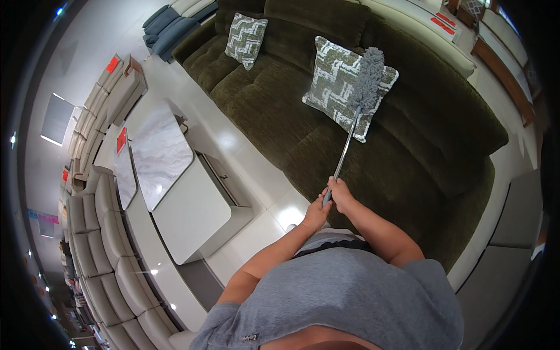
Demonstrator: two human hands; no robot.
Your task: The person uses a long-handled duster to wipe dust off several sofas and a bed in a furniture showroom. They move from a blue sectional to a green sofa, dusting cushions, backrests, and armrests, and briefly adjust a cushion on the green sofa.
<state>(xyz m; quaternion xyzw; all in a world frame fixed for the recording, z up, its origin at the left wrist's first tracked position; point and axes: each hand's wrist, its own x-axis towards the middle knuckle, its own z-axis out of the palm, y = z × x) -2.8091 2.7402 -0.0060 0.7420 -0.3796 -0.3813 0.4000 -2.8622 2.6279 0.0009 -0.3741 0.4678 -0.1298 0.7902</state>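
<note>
Both of my hands grip a long-handled duster, its metal pole (345, 151) reaching away from me over a dark green plush sofa (271, 109). My left hand (316, 213) wraps the grey grip at the near end. Just above it, my right hand (339, 192) closes around the lower pole. The fluffy grey duster head (369, 81) lies over the right part of a green-and-white patterned cushion (334, 81), hiding some of it. A second matching cushion (246, 40) leans against the backrest farther left.
Left of the sofa, across a tiled floor strip (249, 168), stands a coffee table with a marbled top (162, 153) and a lower white section (192, 214). Beige sofas (105, 245) line the far left. A grey upholstered piece (494, 280) stands at right, behind the sofa.
</note>
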